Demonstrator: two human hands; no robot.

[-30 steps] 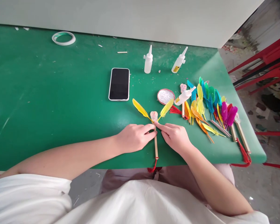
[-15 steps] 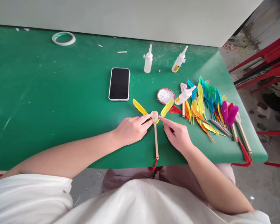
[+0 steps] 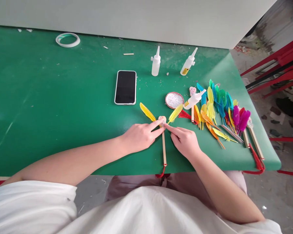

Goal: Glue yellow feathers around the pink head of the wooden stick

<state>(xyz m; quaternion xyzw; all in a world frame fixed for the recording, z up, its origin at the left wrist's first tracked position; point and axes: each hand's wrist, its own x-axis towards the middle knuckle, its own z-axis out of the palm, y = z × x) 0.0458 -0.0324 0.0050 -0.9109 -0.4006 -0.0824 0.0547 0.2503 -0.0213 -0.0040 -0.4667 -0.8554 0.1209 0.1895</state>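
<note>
A flat wooden stick (image 3: 164,149) lies upright in view at the table's near edge, a red tassel at its lower end. Its small pale pink, seemingly flower-shaped head (image 3: 162,118) is partly under my fingers. My left hand (image 3: 139,138) presses on that head with outstretched index and middle fingers spread apart. From the right, my right hand (image 3: 184,141) touches the head with its straight index fingertip, the other fingers loosely curled. Two yellow feathers fan out from the head, one to the left (image 3: 146,111) and one to the right (image 3: 175,113); their quill ends are hidden.
Right of my hands lie loose coloured feathers (image 3: 211,110), more tasselled sticks (image 3: 256,143) and a tilted glue bottle (image 3: 194,100). A round red-rimmed disc (image 3: 174,100), a phone (image 3: 125,87), two upright glue bottles (image 3: 156,65) and a tape roll (image 3: 67,40) sit farther back.
My left fingers have slid right, now covering more of the pink head. My right index fingertip has shifted slightly left and down onto it. The other objects lie as before.
</note>
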